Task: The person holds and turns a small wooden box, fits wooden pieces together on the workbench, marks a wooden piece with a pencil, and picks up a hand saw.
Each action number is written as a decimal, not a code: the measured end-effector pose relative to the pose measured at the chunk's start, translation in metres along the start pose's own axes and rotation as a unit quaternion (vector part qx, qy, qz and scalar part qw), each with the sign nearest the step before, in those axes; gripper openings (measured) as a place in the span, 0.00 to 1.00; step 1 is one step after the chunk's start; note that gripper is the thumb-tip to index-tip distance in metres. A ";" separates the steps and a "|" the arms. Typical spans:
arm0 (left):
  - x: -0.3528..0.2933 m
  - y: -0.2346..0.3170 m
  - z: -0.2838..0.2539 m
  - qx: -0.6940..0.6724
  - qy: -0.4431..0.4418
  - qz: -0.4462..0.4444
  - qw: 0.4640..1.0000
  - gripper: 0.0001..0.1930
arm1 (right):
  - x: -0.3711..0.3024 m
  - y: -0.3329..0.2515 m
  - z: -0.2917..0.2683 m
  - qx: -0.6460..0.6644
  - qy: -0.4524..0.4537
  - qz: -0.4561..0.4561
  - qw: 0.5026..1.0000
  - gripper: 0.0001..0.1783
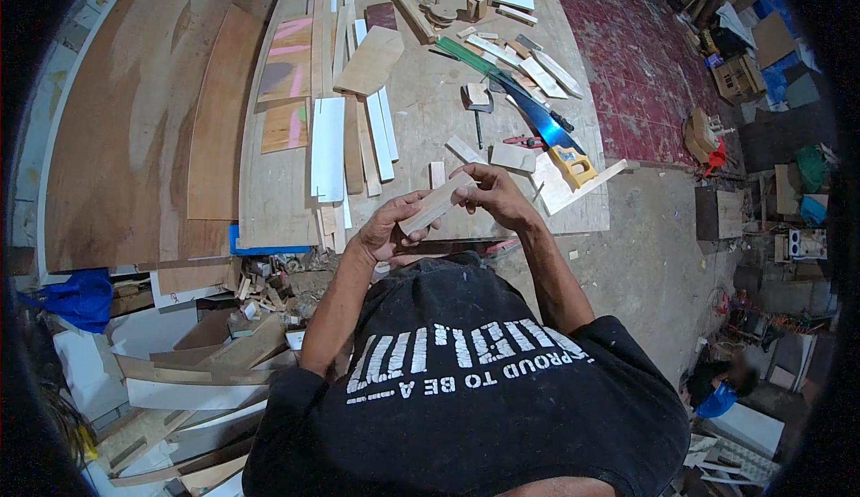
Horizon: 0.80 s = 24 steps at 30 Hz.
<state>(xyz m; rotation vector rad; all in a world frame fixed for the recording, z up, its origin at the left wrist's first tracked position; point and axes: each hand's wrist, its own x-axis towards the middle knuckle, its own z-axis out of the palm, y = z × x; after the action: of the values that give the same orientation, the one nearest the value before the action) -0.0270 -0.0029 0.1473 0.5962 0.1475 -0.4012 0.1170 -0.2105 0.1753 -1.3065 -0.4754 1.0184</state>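
Observation:
A short flat wooden block [434, 207] is held up at a slant over the near edge of the workbench. My left hand [391, 227] is closed round its lower left end. At the upper right end, my right hand [494, 194] pinches it between thumb and fingers. Just beyond my hands, a small pale wood strip [437, 174] lies on the bench top. To the right of my right hand are a light wood offcut [514, 157] and a handsaw with a yellow handle [571, 166] and a blue blade.
The plywood-topped workbench [421, 76] carries long white and brown strips [328, 149] at left and several wood offcuts [543, 76] at right. Large plywood sheets [134, 112] stand left of it. Scrap boards [197, 396] pile up at lower left. A person [721, 381] is at far lower right.

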 end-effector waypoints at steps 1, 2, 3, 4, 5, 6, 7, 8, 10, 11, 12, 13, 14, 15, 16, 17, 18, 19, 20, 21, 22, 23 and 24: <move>-0.002 0.003 0.003 0.000 0.001 0.001 1.000 0.28 | 0.002 0.004 0.001 0.012 0.003 -0.006 1.000 0.17; -0.004 0.006 0.007 0.013 0.021 0.003 1.000 0.28 | 0.004 0.009 0.001 0.024 0.006 -0.012 1.000 0.17; -0.006 0.008 0.009 0.025 0.042 0.004 0.999 0.27 | 0.006 0.014 0.000 0.024 0.005 -0.012 1.000 0.17; -0.009 0.008 0.007 0.026 0.043 0.006 0.999 0.27 | 0.008 0.018 0.001 0.017 0.018 -0.011 1.000 0.17; -0.012 0.008 0.003 0.040 0.077 0.003 0.996 0.27 | 0.009 0.021 0.001 0.011 0.032 -0.010 0.999 0.17; -0.015 0.007 0.000 0.055 0.109 0.001 0.992 0.27 | 0.010 0.024 0.001 0.011 0.030 -0.010 0.999 0.17; -0.018 0.003 -0.006 0.055 0.111 0.003 0.992 0.27 | 0.011 0.025 0.004 -0.002 0.025 -0.008 1.000 0.16; -0.021 -0.001 -0.011 0.051 0.121 0.005 0.991 0.27 | 0.012 0.026 0.007 -0.014 0.020 -0.006 1.000 0.16; -0.027 -0.008 -0.018 0.047 0.131 0.007 0.990 0.26 | 0.011 0.028 0.012 -0.021 0.011 0.004 1.000 0.18; -0.030 -0.011 -0.021 0.041 0.127 0.007 0.991 0.27 | 0.010 0.029 0.014 -0.028 0.003 0.014 1.000 0.19; -0.032 -0.014 -0.023 0.035 0.123 0.007 0.992 0.27 | 0.010 0.031 0.016 -0.028 0.004 0.014 1.000 0.19; -0.034 -0.018 -0.024 0.035 0.124 0.007 0.992 0.27 | 0.009 0.032 0.018 -0.009 0.006 0.010 1.000 0.20; -0.036 -0.021 -0.026 0.014 0.116 0.021 0.993 0.27 | 0.008 0.034 0.020 0.010 0.008 0.006 1.000 0.21; -0.037 -0.024 -0.028 -0.007 0.108 0.035 0.993 0.27 | 0.008 0.035 0.021 0.010 0.008 0.007 1.000 0.21; -0.039 -0.026 -0.028 -0.007 0.109 0.034 0.993 0.27 | 0.008 0.036 0.022 0.023 0.004 0.004 1.000 0.22; -0.040 -0.028 -0.029 -0.017 0.103 0.041 0.994 0.26 | 0.007 0.037 0.024 0.036 0.000 0.000 0.999 0.23; -0.042 -0.029 -0.030 -0.026 0.096 0.048 0.994 0.26 | 0.007 0.038 0.026 0.036 0.000 0.000 0.999 0.23; -0.042 -0.029 -0.028 -0.025 0.096 0.047 0.994 0.26 | 0.007 0.039 0.028 0.053 0.007 -0.003 0.999 0.22; -0.043 -0.030 -0.027 -0.037 0.099 0.056 0.993 0.26 | 0.008 0.039 0.031 0.070 0.013 -0.007 0.997 0.22; -0.044 -0.030 -0.025 -0.048 0.101 0.064 0.992 0.25 | 0.008 0.039 0.032 0.070 0.014 -0.008 0.997 0.22; -0.044 -0.031 -0.024 -0.047 0.101 0.064 0.992 0.25 | 0.009 0.040 0.033 0.076 0.014 -0.012 0.997 0.21; -0.045 -0.030 -0.022 -0.045 0.106 0.067 0.991 0.25 | 0.009 0.040 0.034 0.081 0.014 -0.017 0.996 0.21; -0.045 -0.030 -0.021 -0.043 0.110 0.070 0.991 0.25 | 0.009 0.040 0.035 0.082 0.016 -0.018 0.996 0.21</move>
<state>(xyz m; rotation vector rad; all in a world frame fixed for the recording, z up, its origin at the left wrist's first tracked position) -0.0804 0.0011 0.1260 0.5610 0.3311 -0.1920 0.0801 -0.1856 0.1442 -1.1622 -0.3828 0.9842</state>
